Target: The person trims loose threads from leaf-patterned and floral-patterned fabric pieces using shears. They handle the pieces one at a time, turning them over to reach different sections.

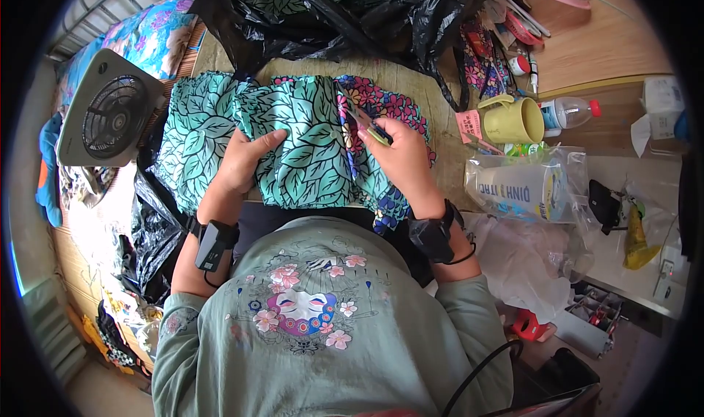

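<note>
Green leaf-print fabric (312, 134) lies in folds over the table in front of me. My left hand (246, 156) pinches a fold of it, thumb on top and fingers tucked under the cloth. Closed around small thread snips (375, 132) is my right hand (400, 149); the blades point up and left over the fabric's edge. Under and beside the snips shows a pink and blue flower-print fabric (381, 94), which meets the green cloth there.
A black plastic bag (330, 32) holding more green cloth lies at the table's far side. To the right are a yellow mug (513, 120), a plastic bottle (570, 112) and a clear bag (524, 186). A box fan (110, 112) stands left.
</note>
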### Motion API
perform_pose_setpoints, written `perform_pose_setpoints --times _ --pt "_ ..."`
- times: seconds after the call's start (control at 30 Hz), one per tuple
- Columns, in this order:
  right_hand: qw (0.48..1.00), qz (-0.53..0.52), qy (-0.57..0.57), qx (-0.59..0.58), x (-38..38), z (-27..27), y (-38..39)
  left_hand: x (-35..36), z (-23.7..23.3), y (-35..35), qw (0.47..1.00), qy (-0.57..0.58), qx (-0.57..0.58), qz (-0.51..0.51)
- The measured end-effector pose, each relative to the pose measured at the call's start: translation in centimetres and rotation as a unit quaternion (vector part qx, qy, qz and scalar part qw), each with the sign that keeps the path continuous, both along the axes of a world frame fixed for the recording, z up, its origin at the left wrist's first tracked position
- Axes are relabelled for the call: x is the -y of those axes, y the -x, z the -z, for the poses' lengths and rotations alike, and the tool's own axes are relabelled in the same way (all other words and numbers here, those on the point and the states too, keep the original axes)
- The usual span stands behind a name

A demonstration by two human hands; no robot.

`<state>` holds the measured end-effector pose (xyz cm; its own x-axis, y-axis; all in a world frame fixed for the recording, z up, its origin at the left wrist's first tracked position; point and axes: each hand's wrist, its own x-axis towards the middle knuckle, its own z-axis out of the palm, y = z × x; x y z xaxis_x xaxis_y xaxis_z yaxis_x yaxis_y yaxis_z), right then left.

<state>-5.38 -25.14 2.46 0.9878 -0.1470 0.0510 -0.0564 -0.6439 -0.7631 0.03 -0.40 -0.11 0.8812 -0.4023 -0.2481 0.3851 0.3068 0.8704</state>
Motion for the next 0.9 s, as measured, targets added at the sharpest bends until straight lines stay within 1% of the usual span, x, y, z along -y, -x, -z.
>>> perform_pose_setpoints --times 0.03,0.07,0.17,0.3,0.47,0.57,0.6,0.7,0.73,0.83,0.9 --pt "0.999 0.009 0.032 0.023 -0.1 -0.1 0.0 0.0 0.0 0.0 1.000 0.004 0.002 0.000" --pt "0.999 0.008 0.033 0.022 0.0 0.0 -0.1 0.0 0.1 0.0 1.000 0.008 0.004 -0.001" --pt "0.998 0.040 -0.012 0.051 1.2 0.6 0.0 0.0 -0.1 0.0 1.000 0.013 0.001 0.002" --pt "0.995 0.064 -0.019 0.074 1.0 -0.4 -0.1 0.0 -0.2 0.0 1.000 0.012 -0.002 0.001" --pt "0.994 0.056 -0.053 0.081 1.2 0.4 -0.4 -0.1 0.4 -0.1 1.000 0.009 -0.002 -0.005" --pt "0.986 0.019 -0.064 0.151 0.9 -0.2 0.6 -0.2 0.5 -0.2 1.000 0.021 -0.010 -0.007" --pt "0.986 0.019 -0.066 0.149 0.7 -0.2 1.1 -0.3 0.6 -0.2 0.999 0.027 -0.014 -0.008" --pt "0.992 -0.070 -0.056 0.091 0.0 -0.3 2.9 -0.3 0.7 -0.3 0.999 0.027 -0.023 -0.008" --pt "0.992 -0.071 -0.057 0.089 -0.1 -0.1 3.0 -0.3 0.7 -0.3 0.999 0.028 -0.026 -0.008" --pt "0.992 -0.092 0.029 0.077 -0.4 0.6 3.4 -0.2 0.4 -0.2 0.999 0.031 -0.034 -0.009" --pt "0.991 -0.092 0.024 0.090 -0.5 1.2 3.2 -0.3 0.4 -0.2 0.999 0.033 -0.036 -0.010"
